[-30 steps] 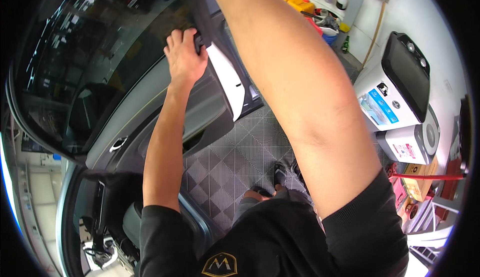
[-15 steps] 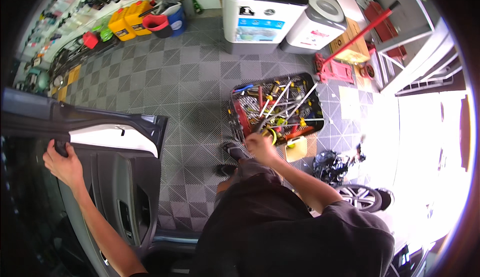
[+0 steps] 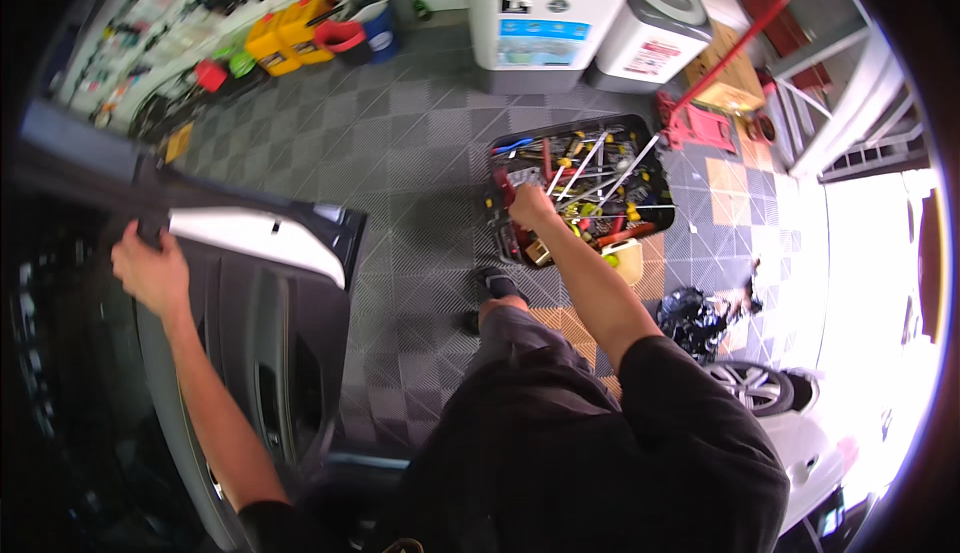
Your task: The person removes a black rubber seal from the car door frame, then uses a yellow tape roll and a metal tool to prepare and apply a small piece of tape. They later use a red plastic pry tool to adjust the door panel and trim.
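Note:
At the far left, my left hand (image 3: 150, 271) is closed around a small black piece (image 3: 152, 230) at the upper edge of an open car door (image 3: 225, 323). What that piece is does not show clearly. My right arm stretches over a black crate (image 3: 660, 223) full of hand tools. Inside its left part, my right hand (image 3: 530, 207) has its fingers curled down beside a red item (image 3: 503, 188). Those fingers hide whatever they may hold. Long silvery rods (image 3: 583, 166), yellow-handled tools and a blue-handled tool (image 3: 512, 146) lie in the crate.
A red floor jack (image 3: 695, 128) stands beyond the crate, with two white bins (image 3: 545, 33) behind. A cream container (image 3: 627, 261) touches the crate's near side. Black plastic (image 3: 690, 315) and a wheel (image 3: 750, 388) lie right. Yellow jugs (image 3: 285, 38) line the far wall.
My right hand has moved forward from the crate's near left corner to over its left part. The view has shifted, and my left hand keeps its grip at the door.

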Available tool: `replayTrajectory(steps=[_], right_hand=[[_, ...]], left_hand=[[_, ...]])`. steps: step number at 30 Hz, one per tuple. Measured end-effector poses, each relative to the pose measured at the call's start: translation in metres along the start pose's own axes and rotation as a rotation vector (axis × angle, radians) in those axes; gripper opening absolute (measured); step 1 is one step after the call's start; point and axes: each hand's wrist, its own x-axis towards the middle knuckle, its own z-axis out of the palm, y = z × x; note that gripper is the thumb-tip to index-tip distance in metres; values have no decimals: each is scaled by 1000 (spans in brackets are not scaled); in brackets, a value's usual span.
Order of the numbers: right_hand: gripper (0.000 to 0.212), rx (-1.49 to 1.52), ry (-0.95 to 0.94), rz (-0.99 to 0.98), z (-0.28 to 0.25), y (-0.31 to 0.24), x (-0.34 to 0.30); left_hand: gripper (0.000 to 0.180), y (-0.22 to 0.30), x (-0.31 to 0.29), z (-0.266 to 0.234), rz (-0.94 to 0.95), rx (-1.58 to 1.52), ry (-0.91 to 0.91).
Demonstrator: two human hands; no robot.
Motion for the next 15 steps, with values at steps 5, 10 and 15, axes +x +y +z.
replayTrajectory(steps=[5,10,15], right_hand=[[28,-86,84,76,7,-33,4],[42,219,221,-29,15,-21,3],[14,526,791,-358,35,8,15]], left_hand=[[50,4,-8,-20,-132,32,-86],[50,5,-2,-25,-147,-30,-80],[55,9,-1,-17,-133,-202,-89]])
